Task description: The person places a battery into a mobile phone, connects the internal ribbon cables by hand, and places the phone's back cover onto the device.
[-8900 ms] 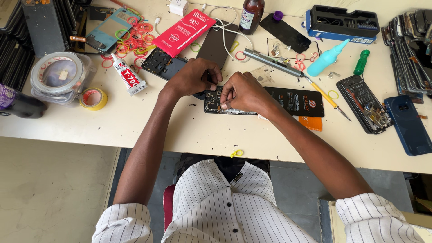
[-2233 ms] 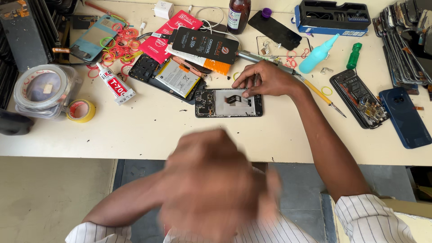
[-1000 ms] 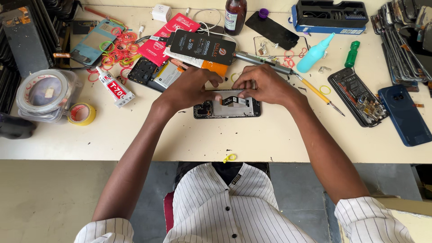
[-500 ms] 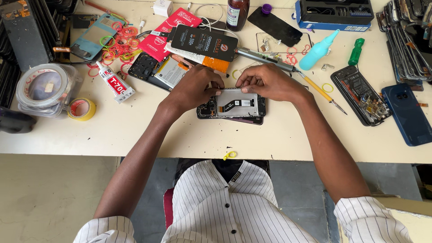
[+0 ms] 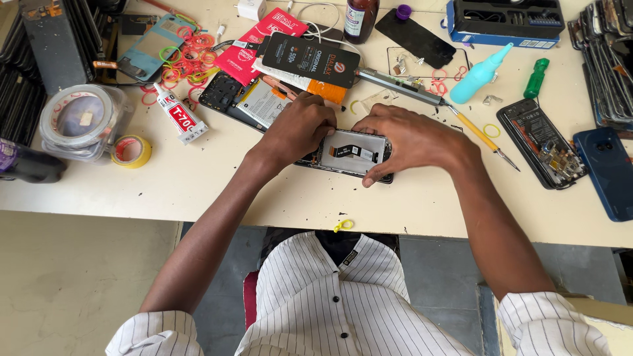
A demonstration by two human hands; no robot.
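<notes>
Opened black smartphone w/ grey inner plate (image 5: 353, 155) lies on cream desk (image 5: 198, 191); left hand (image 5: 300, 128) & right hand (image 5: 405, 138) fingers both grasping its ends.

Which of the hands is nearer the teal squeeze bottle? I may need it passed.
Right. The right hand lies just below-left of the teal squeeze bottle; the left hand sits farther left.

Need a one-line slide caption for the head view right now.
Both hands, left and right, grip an opened phone on a cluttered repair table.
</notes>
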